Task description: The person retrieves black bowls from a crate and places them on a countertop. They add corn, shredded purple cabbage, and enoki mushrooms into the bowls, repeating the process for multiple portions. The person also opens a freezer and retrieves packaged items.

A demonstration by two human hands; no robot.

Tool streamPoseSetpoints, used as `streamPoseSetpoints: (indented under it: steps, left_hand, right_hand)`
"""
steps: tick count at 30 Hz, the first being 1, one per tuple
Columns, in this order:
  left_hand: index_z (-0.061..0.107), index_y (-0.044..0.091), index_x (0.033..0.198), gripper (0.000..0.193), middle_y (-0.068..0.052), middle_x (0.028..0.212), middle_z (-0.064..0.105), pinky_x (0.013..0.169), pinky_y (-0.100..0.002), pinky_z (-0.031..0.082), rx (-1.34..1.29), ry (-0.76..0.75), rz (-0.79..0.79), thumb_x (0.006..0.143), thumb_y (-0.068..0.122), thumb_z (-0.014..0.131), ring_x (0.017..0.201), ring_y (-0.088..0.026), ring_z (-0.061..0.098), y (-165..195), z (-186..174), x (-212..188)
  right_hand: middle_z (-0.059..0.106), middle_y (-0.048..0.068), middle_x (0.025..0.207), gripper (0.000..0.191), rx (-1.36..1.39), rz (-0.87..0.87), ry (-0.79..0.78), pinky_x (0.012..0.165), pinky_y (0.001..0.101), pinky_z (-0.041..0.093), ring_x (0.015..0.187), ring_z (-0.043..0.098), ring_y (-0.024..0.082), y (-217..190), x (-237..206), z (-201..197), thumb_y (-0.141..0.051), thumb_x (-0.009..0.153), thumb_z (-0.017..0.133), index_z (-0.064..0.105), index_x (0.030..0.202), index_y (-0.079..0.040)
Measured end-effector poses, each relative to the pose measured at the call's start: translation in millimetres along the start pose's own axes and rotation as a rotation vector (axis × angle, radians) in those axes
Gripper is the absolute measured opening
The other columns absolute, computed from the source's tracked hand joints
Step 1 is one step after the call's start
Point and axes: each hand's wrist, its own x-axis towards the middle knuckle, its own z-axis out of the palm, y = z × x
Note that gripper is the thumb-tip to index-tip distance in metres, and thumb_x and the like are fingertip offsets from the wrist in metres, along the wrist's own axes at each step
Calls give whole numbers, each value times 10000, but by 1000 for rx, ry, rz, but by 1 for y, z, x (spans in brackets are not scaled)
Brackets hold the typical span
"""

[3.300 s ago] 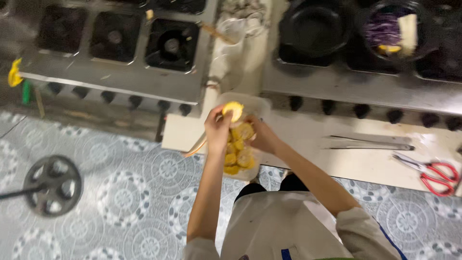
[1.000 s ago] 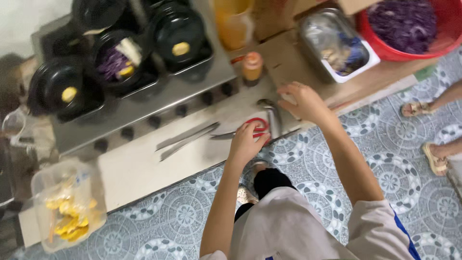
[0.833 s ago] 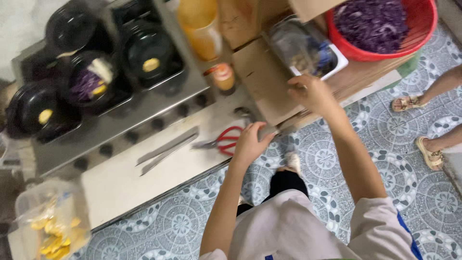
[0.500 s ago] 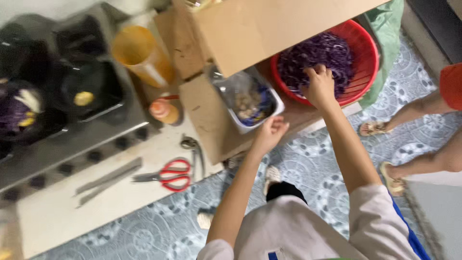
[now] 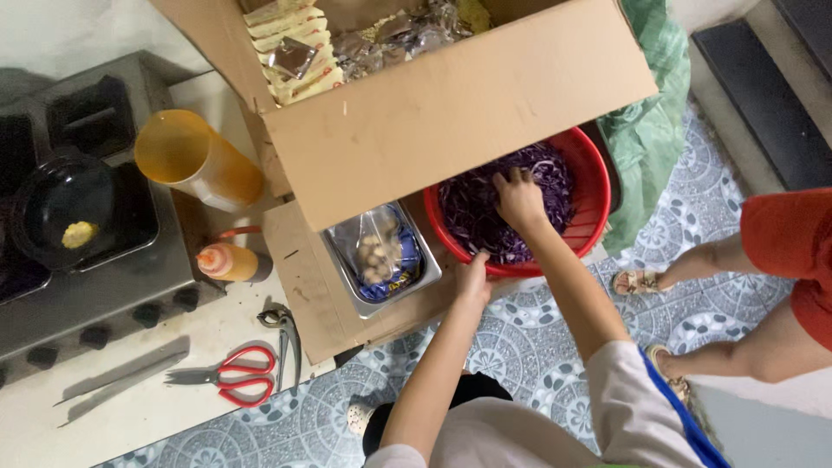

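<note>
A red plastic basket filled with shredded purple cabbage sits on a low cardboard surface, partly under a cardboard box flap. My right hand is inside the basket, its fingertips dug into the cabbage. My left hand is on the basket's near rim, fingers curled over the edge. A steel tray holding a plastic bag lies just left of the basket.
An orange jug and a small sauce bottle stand left of the tray. Red scissors and tongs lie on the counter beside the stove. Another person's legs in sandals stand at right, near a green bag.
The view swung right from the stove counter to the basket. Both my hands left the scissors and tongs; the right went into the cabbage, the left onto the basket's rim.
</note>
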Motion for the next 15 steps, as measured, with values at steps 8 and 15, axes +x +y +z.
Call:
streamPoseSetpoints:
  steps: [8,15]
  left_hand:
    - [517,58,1330,482,-139,1065,588,752,-601,603,181,66,7,864,-53,568,926,-333,654,0,-44,-28]
    - [507,63,1292,463,-135,998,659,661,-521,641,388,-79,-157,833,12,531,808,-302,708,23,-42,-159]
  right_hand:
    - [667,228,1013,506,202,-219,-61,807,511,559,927,678,442,-4,-56,-89,-185,694,828,665,1158,-61]
    - [719,227,1001,548,214,-394,-276,825,504,562,921,701,418,-56,-127,-192,-154,644,812,662,1161,-52]
